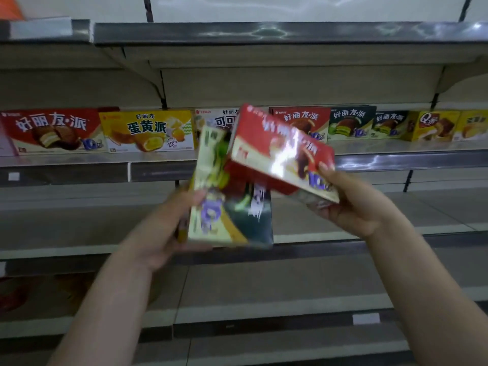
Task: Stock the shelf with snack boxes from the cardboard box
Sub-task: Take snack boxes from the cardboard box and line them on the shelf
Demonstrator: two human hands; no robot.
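Two cartons aloft before the shelving: glossy red cardboard snack box pinched at its lower corner in the right hand, thumb on the front face; dark green and cream snack box, blurred, gripped along its left edge by the left hand, perhaps with another carton behind. Both grips curled round cardboard, neither spread. Probably mid-carry, sorting which goes where. Next: upright the red box and slot it onto the grey metal shelf, by the standing row of matching boxes. Cardboard supply box out of view.
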